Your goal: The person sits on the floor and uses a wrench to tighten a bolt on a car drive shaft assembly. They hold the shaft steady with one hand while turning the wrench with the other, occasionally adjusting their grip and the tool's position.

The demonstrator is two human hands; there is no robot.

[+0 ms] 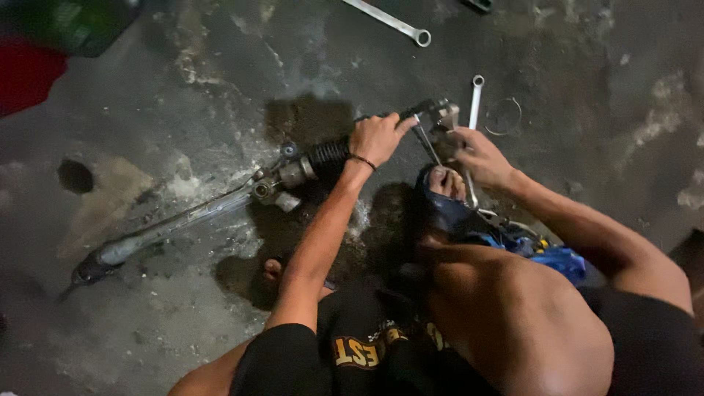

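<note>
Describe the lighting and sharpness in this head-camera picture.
Head view: dim, uneven light; corners fall dark; the left hand on the long grey metal steering rack is fairly sharp, the right hand softer; dark wet stains on the grey concrete floor.

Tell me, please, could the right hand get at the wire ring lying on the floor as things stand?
Probably yes. The wire ring lies on bare floor just beyond the right hand, with only a spanner beside it. The hand seems busy at the end of the steering rack, so it would have to let go.

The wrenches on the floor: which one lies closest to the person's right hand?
The wrench with its ring end pointing up, running down beside the right hand. The other wrench lies far off, slanted, near the top edge.
</note>
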